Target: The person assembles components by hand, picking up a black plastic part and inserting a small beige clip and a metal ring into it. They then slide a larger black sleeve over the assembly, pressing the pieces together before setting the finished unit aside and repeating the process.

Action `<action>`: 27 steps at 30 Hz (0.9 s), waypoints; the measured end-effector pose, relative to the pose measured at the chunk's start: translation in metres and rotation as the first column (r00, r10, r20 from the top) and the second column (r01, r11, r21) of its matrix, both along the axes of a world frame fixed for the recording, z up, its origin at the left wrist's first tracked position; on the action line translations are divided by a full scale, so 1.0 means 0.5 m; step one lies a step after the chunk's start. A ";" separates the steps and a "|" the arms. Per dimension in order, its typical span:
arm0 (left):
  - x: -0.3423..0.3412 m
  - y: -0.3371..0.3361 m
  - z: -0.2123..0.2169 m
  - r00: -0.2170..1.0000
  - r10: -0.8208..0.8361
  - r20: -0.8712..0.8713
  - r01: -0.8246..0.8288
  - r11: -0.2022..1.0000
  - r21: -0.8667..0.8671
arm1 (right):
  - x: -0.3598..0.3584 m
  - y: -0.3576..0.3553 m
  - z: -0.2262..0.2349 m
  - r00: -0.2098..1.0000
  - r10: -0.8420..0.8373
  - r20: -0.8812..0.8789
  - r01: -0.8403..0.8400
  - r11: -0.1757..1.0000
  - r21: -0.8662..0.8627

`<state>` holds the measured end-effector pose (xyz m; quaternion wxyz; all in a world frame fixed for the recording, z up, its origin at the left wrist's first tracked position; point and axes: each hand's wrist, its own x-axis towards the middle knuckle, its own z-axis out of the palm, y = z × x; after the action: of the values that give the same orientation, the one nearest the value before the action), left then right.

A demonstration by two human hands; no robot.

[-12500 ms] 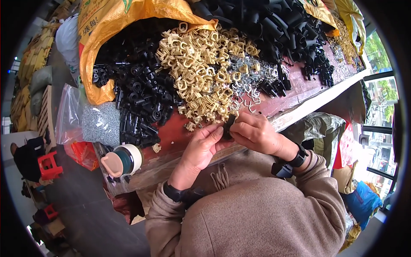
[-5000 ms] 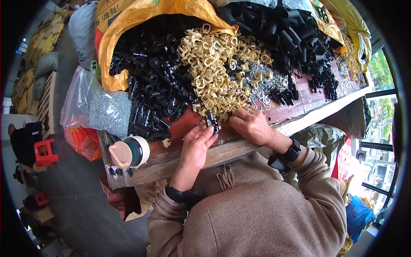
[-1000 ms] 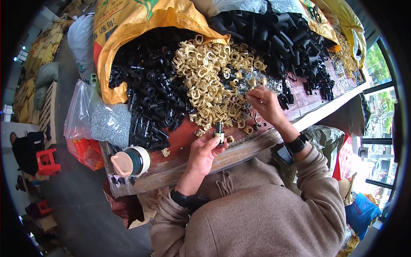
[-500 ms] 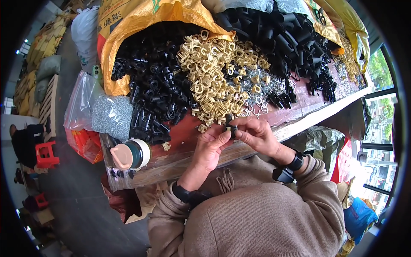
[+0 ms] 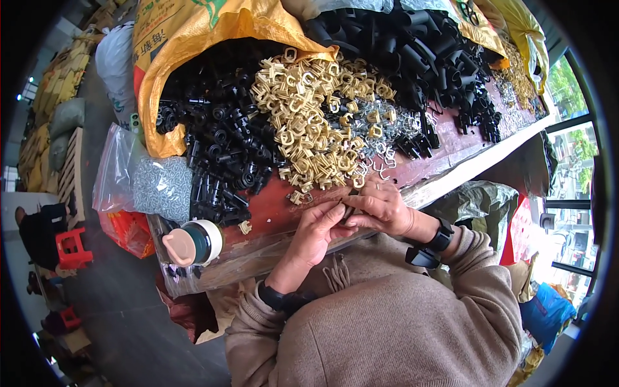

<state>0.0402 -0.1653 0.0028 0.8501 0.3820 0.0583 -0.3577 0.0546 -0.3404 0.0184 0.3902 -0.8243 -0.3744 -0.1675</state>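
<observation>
Head view, hands: your bare left hand (image 5: pixel 313 232) and bare right hand (image 5: pixel 385 209) meet over the near edge of the red tabletop (image 5: pixel 274 205), thumbs and forefingers pinched nearly closed on one small black plastic fitting (image 5: pixel 349 211).
What changed: half a second ago the fitting's dark stem stood clear above your fingertips; now your fingers cover most of it.
What it means: you seem to be working the piece with both hands, rather than reaching for another part.
Fitting's direction: too hidden to be sure; you cannot read its long axis or which end leads.
Beyond your fingers: a heap of cream plastic U-shaped clips (image 5: pixel 309 122), with bent silver wire hooks (image 5: pixel 385 153) to its right.
Left of the clips: a pile of glossy black plastic fittings (image 5: pixel 222 145).
Near left corner: a cream-and-green cup with a pink lid (image 5: pixel 179 248), well apart from your hands.
</observation>
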 end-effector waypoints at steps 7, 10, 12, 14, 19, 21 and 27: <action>0.009 0.019 -0.028 0.993 0.003 0.118 -0.003 1.000 0.007 | 0.137 -0.180 0.009 0.615 -0.789 -0.013 0.789 0.615 0.007; 0.009 0.008 -0.023 0.992 -0.022 0.127 0.022 1.000 0.000 | 0.220 -0.287 -0.008 0.455 -0.877 -0.156 0.869 0.476 -0.137; 0.005 -0.003 -0.013 0.993 -0.021 0.112 0.019 1.000 0.024 | 0.234 -0.309 -0.038 0.386 -0.894 -0.228 0.843 0.442 -0.306; 0.005 -0.010 -0.013 0.995 -0.016 0.103 0.012 0.999 0.040 | 0.244 -0.296 -0.056 0.355 -0.920 -0.167 0.803 0.392 -0.450; 0.000 -0.013 -0.015 0.998 0.004 0.059 -0.007 0.999 0.050 | 0.245 -0.295 -0.060 0.385 -0.887 -0.256 0.780 0.461 -0.424; 0.003 -0.011 -0.013 0.998 0.005 0.056 -0.007 0.999 0.046 | 0.231 -0.305 -0.064 0.421 -0.860 -0.288 0.790 0.504 -0.348; 0.007 0.005 -0.018 0.995 0.066 0.078 -0.070 0.997 0.044 | 0.153 -0.258 -0.018 0.664 -0.482 -0.572 0.655 0.744 0.132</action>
<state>0.0435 -0.1628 -0.0063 0.8543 0.4129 0.0468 -0.3122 0.1311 -0.4694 0.0094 0.5309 -0.8369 0.0548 -0.1216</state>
